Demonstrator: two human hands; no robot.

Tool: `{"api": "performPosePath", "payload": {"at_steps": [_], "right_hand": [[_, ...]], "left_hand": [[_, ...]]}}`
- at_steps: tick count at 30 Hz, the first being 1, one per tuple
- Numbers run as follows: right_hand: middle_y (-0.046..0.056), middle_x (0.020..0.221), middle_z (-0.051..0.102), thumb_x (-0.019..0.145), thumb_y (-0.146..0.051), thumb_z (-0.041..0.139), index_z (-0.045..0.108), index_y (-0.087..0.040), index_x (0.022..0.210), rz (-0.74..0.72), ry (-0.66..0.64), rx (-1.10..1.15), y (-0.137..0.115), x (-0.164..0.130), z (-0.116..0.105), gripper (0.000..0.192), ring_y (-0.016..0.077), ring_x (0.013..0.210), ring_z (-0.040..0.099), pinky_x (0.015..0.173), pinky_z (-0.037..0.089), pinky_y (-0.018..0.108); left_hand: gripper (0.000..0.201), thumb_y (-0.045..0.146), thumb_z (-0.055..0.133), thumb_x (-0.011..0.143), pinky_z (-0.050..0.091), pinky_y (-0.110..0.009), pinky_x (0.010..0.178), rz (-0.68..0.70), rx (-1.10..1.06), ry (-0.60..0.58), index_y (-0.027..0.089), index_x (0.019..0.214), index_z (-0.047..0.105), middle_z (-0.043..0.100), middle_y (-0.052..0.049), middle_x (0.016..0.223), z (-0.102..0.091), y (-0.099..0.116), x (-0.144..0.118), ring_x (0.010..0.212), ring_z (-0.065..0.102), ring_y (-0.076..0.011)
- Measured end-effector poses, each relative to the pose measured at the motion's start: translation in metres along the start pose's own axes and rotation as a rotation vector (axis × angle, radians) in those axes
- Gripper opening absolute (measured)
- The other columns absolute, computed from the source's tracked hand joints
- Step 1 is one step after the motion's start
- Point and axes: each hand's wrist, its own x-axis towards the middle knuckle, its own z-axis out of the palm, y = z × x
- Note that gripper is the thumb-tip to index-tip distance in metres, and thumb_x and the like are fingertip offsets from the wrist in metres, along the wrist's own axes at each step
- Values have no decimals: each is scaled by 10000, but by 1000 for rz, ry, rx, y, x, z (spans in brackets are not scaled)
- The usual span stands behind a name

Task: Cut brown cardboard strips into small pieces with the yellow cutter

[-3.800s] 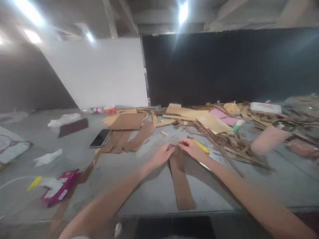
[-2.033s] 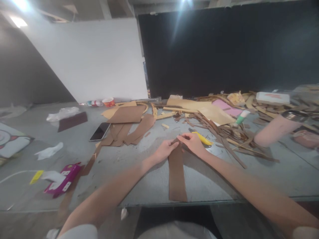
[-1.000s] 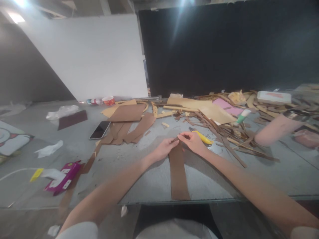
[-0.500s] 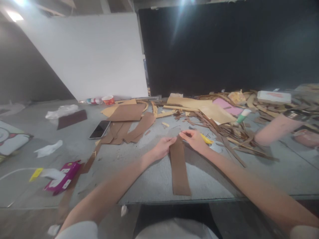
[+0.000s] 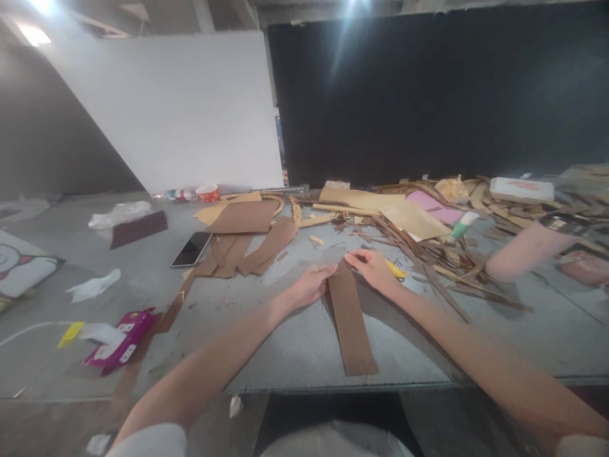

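Note:
A long brown strip [image 5: 352, 324], looking like leather or card, runs from my hands toward the table's front edge. My left hand [image 5: 311, 284] pinches its upper left edge, thumb on top. At the strip's far tip, my right hand [image 5: 372, 268] pinches the corner between thumb and fingertips. Just beyond the right hand lies a yellow tool [image 5: 396, 270], partly hidden by it. Small brown and tan scraps [image 5: 316, 240] are scattered on the table past both hands.
Brown sheets [image 5: 245, 217] and a phone [image 5: 191, 249] lie left of centre. A purple packet of wipes [image 5: 121, 341] is at the near left. Offcut strips [image 5: 428, 266], a green-and-white tube [image 5: 465, 225] and a pink bottle [image 5: 530, 247] occupy the right side.
The strip's near end has swung to the right, so it now slants. Both hands keep their pinch at its far end, almost in the same place.

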Motion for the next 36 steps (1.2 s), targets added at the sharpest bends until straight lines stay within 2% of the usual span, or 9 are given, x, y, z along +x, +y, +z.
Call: {"api": "performPosePath", "payload": {"at_steps": [10, 14, 17, 20, 25, 31, 36], "right_hand": [[28, 758, 712, 928, -581, 664, 741, -216, 781, -4, 6, -6, 1, 0, 2, 401, 214, 742, 615, 708, 488, 324], [30, 788, 707, 931, -601, 661, 730, -222, 792, 4, 28, -7, 1, -1, 5, 409, 222, 783, 616, 728, 486, 327], [13, 782, 675, 913, -626, 701, 718, -220, 812, 19, -12, 2, 1, -2, 7, 418, 208, 775, 587, 730, 468, 321], [-14, 709, 600, 878, -652, 747, 661, -216, 732, 46, -77, -10, 0, -4, 8, 467, 180, 720, 519, 696, 422, 306], [-33, 651, 520, 846, -682, 749, 618, -214, 675, 151, -67, 27, 0, -4, 11, 515, 156, 670, 434, 643, 349, 293], [-30, 644, 467, 918, -748, 599, 545, -229, 670, 151, -54, 35, 4, -2, 13, 578, 165, 666, 407, 629, 326, 300], [-32, 642, 426, 947, -744, 564, 459, -246, 676, 115, -31, 15, 6, -1, 13, 577, 168, 661, 388, 618, 308, 301]], "left_hand": [[572, 615, 977, 736, 513, -352, 923, 1, 141, -52, 108, 968, 848, 814, -143, 1006, 5, 7, -4, 936, 718, -234], [553, 666, 896, 797, 506, -340, 827, 45, 264, -21, 131, 921, 840, 786, -106, 889, 5, 2, -5, 854, 695, -230], [518, 655, 818, 876, 461, -314, 731, 94, 406, 20, 137, 853, 814, 719, -69, 761, 2, -4, -3, 775, 642, -208], [520, 656, 760, 915, 371, -286, 651, 116, 536, 41, 148, 803, 778, 619, -12, 670, -2, -5, -2, 675, 536, -158], [555, 681, 666, 952, 240, -283, 605, 127, 642, 13, 167, 748, 702, 487, 40, 635, -4, -3, -1, 600, 369, -115], [531, 666, 679, 946, 293, -276, 628, 107, 600, -5, 155, 817, 749, 599, 11, 704, -2, -2, -2, 638, 463, -128], [530, 663, 701, 941, 376, -278, 644, 117, 590, 0, 147, 866, 795, 705, -41, 784, -5, -4, 1, 687, 564, -162]]}}
